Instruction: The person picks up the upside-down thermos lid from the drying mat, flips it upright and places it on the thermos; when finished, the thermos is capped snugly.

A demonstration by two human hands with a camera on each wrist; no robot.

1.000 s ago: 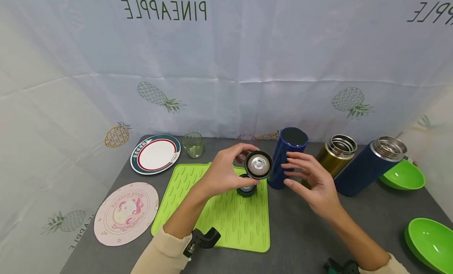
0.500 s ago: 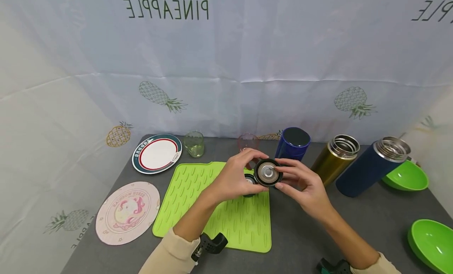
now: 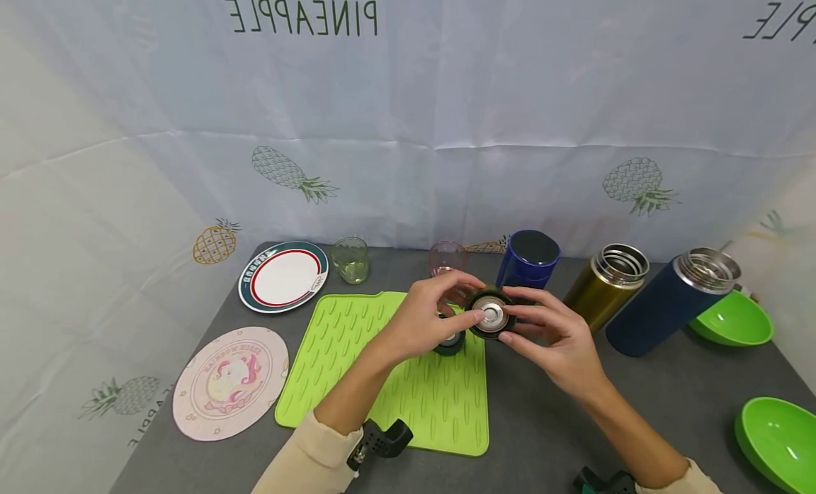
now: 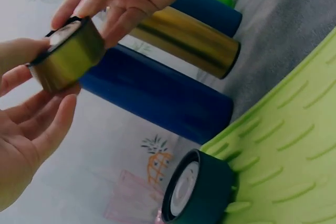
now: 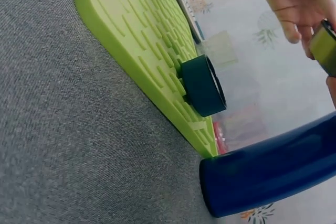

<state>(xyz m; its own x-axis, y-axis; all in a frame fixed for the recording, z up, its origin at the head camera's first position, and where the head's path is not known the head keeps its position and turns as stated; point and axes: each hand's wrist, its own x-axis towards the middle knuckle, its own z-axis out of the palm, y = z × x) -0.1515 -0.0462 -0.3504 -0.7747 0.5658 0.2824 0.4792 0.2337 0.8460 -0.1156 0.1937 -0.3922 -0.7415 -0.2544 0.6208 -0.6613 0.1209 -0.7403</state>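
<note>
A gold lid (image 3: 491,314) with a black rim is held up off the table (image 3: 542,423), over the far right part of a green mat (image 3: 433,416) and its edge as the head view sees it; its silver inner face is turned toward the person. The left hand (image 3: 423,320) grips it from one side, the fingers partly open and bent round its side, the thumb laid over the inner face; the right hand (image 3: 561,338) holds the opposite side, its fingers likewise half open and curved, fingertips and thumb set against the rim.

Below, a dark green lid (image 4: 210,190) sits on the mat, silver inner face up, partly behind the left hand in the head view; a blue bottle (image 3: 528,267) with a dark top stands upright just beside the mat's far right corner; to its right come a gold bottle (image 3: 599,292) and a navy bottle (image 3: 663,306), both with bare steel mouths.

A green bowl (image 3: 733,320) lies behind the navy bottle; another green bowl (image 3: 780,437) is nearer the person at the right edge; on the left are a round pink placemat (image 3: 231,384) and, beyond it, a plate (image 3: 283,276) with a dark band and red ring; a greenish glass (image 3: 350,261) and a pink glass (image 3: 448,254) stand along the back, before a pineapple-print cloth (image 3: 510,83).
</note>
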